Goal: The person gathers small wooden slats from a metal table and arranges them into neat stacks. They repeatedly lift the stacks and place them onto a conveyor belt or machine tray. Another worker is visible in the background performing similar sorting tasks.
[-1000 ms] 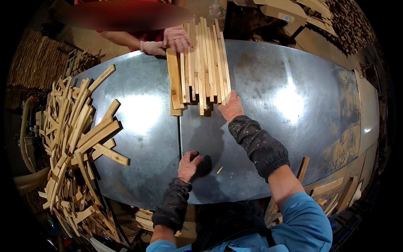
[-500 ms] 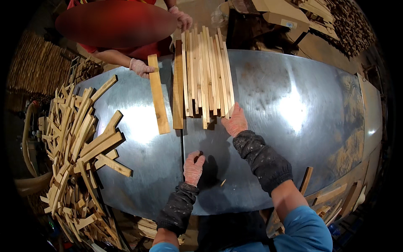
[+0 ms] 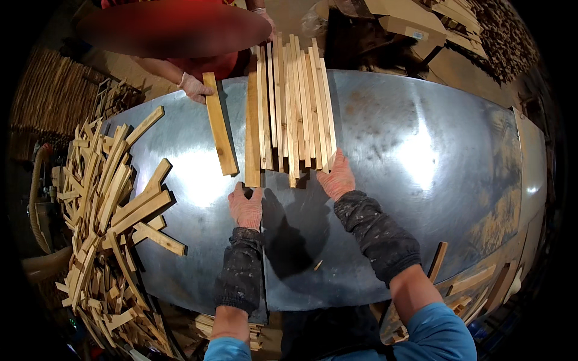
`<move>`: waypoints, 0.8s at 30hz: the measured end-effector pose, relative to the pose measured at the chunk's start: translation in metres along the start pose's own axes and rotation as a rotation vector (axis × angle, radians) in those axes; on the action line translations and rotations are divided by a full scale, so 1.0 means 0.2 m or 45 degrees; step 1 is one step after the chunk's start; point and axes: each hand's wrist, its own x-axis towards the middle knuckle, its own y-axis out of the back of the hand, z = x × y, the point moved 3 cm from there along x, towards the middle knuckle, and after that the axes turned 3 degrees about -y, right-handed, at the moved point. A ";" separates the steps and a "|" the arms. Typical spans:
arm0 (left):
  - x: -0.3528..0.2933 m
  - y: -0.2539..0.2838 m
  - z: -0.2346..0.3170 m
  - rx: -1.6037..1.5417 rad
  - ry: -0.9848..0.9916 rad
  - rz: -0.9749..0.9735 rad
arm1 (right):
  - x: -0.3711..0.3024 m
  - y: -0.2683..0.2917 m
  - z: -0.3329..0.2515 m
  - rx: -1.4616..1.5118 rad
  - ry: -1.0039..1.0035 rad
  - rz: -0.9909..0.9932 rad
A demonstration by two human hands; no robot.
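A row of several long wooden slats (image 3: 291, 111) lies side by side across the far middle of a shiny metal table (image 3: 421, 156). My left hand (image 3: 246, 206), in a pinkish work glove, rests at the near end of the leftmost slat, fingertips touching it. My right hand (image 3: 336, 177), gloved the same, lies with spread fingers against the near ends of the right slats. One slat (image 3: 219, 123) lies apart to the left, and a person across the table holds its far end with a gloved hand (image 3: 195, 88). That person's other hand (image 3: 265, 18) is at the far end of the row.
A big loose heap of short wooden offcuts (image 3: 108, 210) covers the table's left side. Stacked boards and boxes (image 3: 421, 24) stand beyond the far right edge. More wood pieces (image 3: 463, 283) lean at the near right edge. A small chip (image 3: 317, 265) lies near me.
My left hand has moved forward up to the slat ends. The person opposite pulled one slat out of the row and laid it to the left. My right hand stayed at the ends.
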 end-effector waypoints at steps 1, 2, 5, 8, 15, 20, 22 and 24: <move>0.00 0.00 0.01 0.025 -0.022 0.006 | 0.00 -0.01 0.01 -0.006 0.003 0.005; 0.02 -0.02 -0.01 0.027 -0.009 0.053 | 0.00 -0.02 0.01 -0.026 -0.009 0.004; 0.03 -0.02 0.02 0.032 -0.015 0.005 | -0.01 0.00 -0.01 -0.064 -0.027 -0.004; 0.03 -0.02 0.05 0.029 -0.019 0.017 | 0.00 0.00 -0.01 -0.040 -0.014 -0.023; 0.06 -0.04 0.14 0.045 0.023 -0.004 | 0.05 -0.06 0.06 -0.064 0.030 0.029; 0.07 -0.07 0.15 -0.005 0.016 0.099 | 0.01 0.00 0.01 -0.003 0.034 -0.039; 0.06 -0.08 0.17 -0.164 0.029 -0.003 | 0.01 0.00 0.01 -0.012 0.032 -0.011; 0.07 -0.11 0.14 -0.318 -0.026 -0.060 | 0.02 -0.01 0.01 -0.041 0.049 0.009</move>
